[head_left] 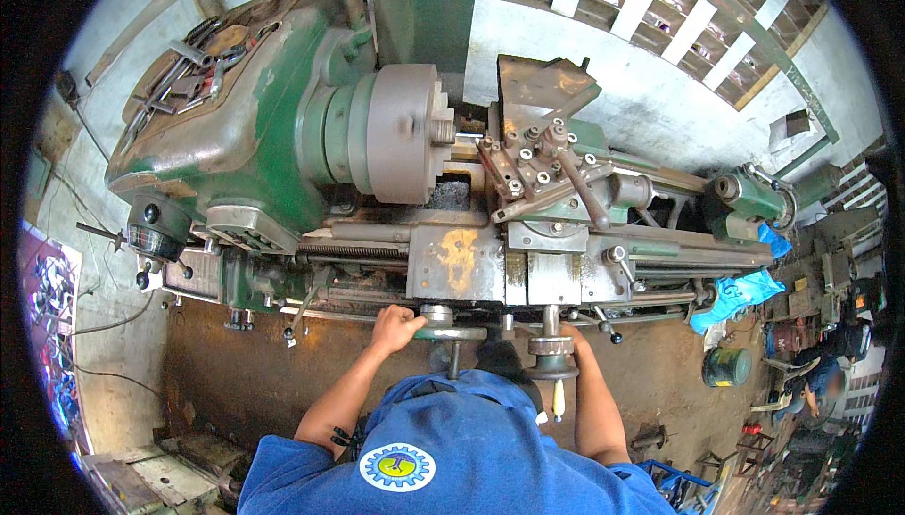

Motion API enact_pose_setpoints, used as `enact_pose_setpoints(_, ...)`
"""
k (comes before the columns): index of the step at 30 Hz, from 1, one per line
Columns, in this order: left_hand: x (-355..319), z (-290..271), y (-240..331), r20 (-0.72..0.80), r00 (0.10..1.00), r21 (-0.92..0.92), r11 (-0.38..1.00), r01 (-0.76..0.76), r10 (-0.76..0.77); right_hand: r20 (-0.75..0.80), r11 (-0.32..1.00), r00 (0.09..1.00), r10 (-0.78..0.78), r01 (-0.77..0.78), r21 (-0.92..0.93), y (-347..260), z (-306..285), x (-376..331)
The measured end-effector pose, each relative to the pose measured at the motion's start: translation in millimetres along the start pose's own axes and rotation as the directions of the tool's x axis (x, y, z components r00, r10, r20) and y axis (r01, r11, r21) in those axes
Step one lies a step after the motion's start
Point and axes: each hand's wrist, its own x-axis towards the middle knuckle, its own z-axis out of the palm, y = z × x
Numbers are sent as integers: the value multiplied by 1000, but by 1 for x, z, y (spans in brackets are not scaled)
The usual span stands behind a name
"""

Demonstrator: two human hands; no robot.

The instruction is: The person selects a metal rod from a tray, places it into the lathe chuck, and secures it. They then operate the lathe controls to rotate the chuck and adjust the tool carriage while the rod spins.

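Brown floor (236, 357) | left fingers (400, 316) gripping handwheel (460, 334) | right hand (572, 336) half-hidden, fingers: can't tell

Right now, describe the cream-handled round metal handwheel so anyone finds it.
Find the big green metal lathe, then its near side. The round metal handwheel sits beside the bare right hand. Its cream tapered handle sets it apart from the wider metal wheel at the left hand.

Lathe bed (698, 245): headstock (273, 119) at left end, carriage (457, 265) mid-span, tailstock (751, 196) toward right end. Headstock top carries a jumble of loose metal tools (189, 76), overlapping; too small to ID each for sure. Brown floor (255, 364): green tub (726, 367) sits forward of the tailstock end, person's side.
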Motion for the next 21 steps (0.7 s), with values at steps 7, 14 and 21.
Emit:
enact_pose_setpoints(7,2,4,-10,-69,995,-27,996,-79,77,-5,996,998,-70,70,62,22,3,16)
enact_pose_setpoints(14,2,1,-10,-15,1000,-69,998,-1,0,-14,999,1000,-1,2,52,53,6,39)
enact_pose_setpoints(21,1,-1,-13,-2,1000,-113,994,-8,7,-16,979,996,-83,84,187,68,10,54)
